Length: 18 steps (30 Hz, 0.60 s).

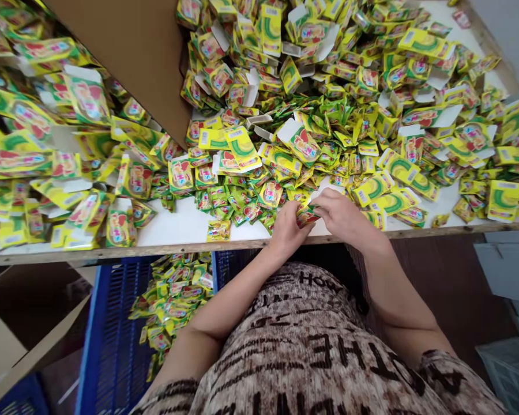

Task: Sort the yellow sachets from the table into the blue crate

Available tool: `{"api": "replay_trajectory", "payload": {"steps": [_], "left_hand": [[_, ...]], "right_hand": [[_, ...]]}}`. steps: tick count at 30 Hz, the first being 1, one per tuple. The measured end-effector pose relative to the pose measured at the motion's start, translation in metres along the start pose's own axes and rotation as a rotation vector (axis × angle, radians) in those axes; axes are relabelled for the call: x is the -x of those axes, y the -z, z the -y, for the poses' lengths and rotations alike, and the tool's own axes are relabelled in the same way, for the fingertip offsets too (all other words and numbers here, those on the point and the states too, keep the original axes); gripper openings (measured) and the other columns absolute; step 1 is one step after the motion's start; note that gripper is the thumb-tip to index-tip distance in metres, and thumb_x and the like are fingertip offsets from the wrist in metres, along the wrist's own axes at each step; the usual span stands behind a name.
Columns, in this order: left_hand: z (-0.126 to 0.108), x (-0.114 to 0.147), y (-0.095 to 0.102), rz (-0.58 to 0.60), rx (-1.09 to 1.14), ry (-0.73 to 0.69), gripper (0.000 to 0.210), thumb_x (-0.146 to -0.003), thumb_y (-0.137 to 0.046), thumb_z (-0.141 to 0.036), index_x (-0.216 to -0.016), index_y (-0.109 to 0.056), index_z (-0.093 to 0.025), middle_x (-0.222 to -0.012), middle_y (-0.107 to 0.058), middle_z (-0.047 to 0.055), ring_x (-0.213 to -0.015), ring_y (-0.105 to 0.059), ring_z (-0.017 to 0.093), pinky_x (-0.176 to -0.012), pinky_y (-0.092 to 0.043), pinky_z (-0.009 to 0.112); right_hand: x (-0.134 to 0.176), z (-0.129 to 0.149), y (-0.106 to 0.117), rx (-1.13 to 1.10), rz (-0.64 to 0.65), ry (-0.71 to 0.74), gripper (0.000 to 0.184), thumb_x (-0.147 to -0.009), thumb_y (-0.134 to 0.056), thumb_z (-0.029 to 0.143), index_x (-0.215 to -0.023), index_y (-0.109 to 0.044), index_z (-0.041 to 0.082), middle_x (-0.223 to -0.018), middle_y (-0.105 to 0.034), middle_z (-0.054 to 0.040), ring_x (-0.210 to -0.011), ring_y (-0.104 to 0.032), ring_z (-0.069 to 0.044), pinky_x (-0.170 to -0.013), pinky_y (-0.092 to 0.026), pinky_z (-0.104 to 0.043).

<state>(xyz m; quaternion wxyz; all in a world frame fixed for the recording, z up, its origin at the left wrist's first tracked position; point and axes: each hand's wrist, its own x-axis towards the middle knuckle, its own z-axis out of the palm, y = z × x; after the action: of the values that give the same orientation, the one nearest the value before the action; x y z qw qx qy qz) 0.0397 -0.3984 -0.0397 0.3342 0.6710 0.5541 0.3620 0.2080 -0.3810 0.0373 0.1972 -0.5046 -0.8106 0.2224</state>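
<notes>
Near the front edge of the white table, my left hand (289, 226) grips a small yellow and green carton (306, 215) with red print. On the carton's other side, my right hand (338, 212) has its fingers closed at the top end, where a white flap shows. What the right fingertips pinch there is partly hidden. Just beyond both hands lies a heap of small green and yellow sachets (237, 202). Loose cartons with open white flaps, such as one printed carton (300, 140), lie on and around the sachets.
A brown cardboard sheet (134, 52) stands between the left and right piles of cartons. Below the table's wooden edge (155, 252), a blue plastic crate (108, 323) holds many sachets. An open cardboard box (8, 323) sits at lower left.
</notes>
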Motion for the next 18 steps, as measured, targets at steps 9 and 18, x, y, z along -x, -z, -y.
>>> {"api": "replay_trajectory", "payload": {"steps": [9,18], "left_hand": [[0.010,-0.005,0.025,0.264,0.748,0.165,0.034,-0.073,-0.079,-0.036,-0.094,-0.065,-0.015,-0.089,-0.066,0.001,-0.085,-0.058,0.016,-0.081,-0.045,0.028],[0.012,0.002,0.028,0.252,0.821,0.181,0.042,-0.074,-0.078,-0.041,-0.106,-0.067,-0.016,-0.099,-0.069,0.004,-0.091,-0.061,0.019,-0.088,-0.047,0.032]], "right_hand": [[-0.018,0.007,-0.004,0.024,-0.059,0.131,0.013,-0.090,-0.066,0.029,-0.082,-0.075,0.022,-0.102,-0.069,-0.0081,-0.100,-0.057,-0.025,-0.088,-0.045,-0.042],[0.006,0.003,-0.023,-0.191,-0.244,0.142,0.018,-0.093,-0.062,0.033,-0.101,-0.076,0.026,-0.114,-0.063,-0.0094,-0.106,-0.059,-0.025,-0.092,-0.049,-0.045]]}}
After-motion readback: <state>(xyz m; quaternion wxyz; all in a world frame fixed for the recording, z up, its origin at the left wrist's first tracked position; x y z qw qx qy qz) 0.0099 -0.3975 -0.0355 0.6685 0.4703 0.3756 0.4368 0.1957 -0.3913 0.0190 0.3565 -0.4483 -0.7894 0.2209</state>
